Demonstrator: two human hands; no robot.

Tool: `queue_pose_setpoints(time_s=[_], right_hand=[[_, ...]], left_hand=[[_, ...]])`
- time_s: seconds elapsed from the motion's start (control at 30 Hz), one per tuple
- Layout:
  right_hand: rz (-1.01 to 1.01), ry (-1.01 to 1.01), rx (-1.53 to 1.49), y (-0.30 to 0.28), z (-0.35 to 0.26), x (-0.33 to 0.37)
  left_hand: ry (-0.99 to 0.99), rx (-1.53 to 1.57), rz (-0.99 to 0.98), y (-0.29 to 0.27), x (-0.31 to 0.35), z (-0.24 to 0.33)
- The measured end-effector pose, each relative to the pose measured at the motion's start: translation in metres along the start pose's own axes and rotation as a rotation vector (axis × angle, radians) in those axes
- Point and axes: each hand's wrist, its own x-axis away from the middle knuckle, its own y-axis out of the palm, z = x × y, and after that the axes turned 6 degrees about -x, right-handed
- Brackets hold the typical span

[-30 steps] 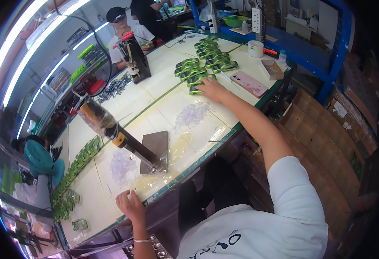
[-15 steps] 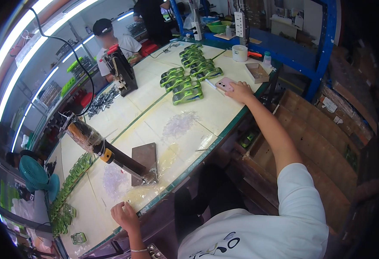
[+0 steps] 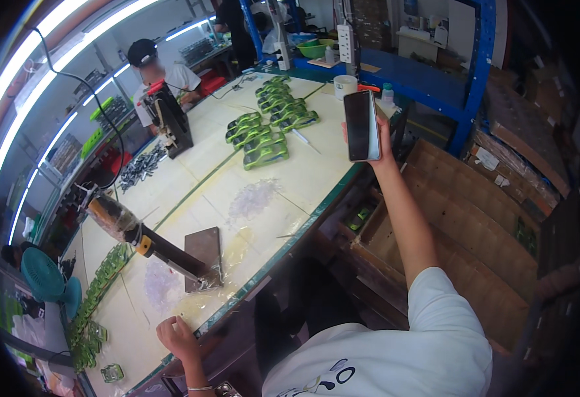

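A smartphone point(image 3: 361, 127) with a dark screen is held up above the table's right side, its screen facing me. My right hand point(image 3: 384, 135) grips it from behind, fingers round its edges. Near the table's front edge rests my left hand point(image 3: 178, 337), fingers curled; whether anything is inside them is hidden. Beyond it stands a hand press point(image 3: 164, 250) with a dark metal base plate point(image 3: 202, 248). Small clear pieces lie in a pile point(image 3: 253, 200) on the table and in another beside the plate. Green car-shaped pieces point(image 3: 265, 152) stand in rows near the middle.
At the far side sit a second press point(image 3: 171, 122) and a heap of dark metal parts point(image 3: 143, 167). More green pieces point(image 3: 101, 281) line the left edge near a teal fan point(image 3: 46, 274). Brown cartons point(image 3: 449, 231) stand right of the table. A person point(image 3: 161, 76) works across it.
My right hand has lifted the phone off the table and turned its screen toward me. My left hand stays near the table's front edge. The whole view has shifted slightly.
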Motion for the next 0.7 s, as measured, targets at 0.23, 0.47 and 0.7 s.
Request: queue_pose_setpoints(time_s=[0.23, 0.47, 0.7], right_hand=[[-0.183, 0.038, -0.037, -0.031, 0.000, 0.023], [-0.133, 0.035, -0.027, -0.044, 0.001, 0.024], [-0.136, 0.028, -0.016, -0.050, 0.002, 0.019]], left_hand=[[-0.034, -0.006, -0.026, -0.001, 0.000, 0.005], [-0.034, -0.021, -0.038, -0.001, -0.002, 0.007], [-0.053, -0.026, -0.032, -0.001, -0.001, 0.008]])
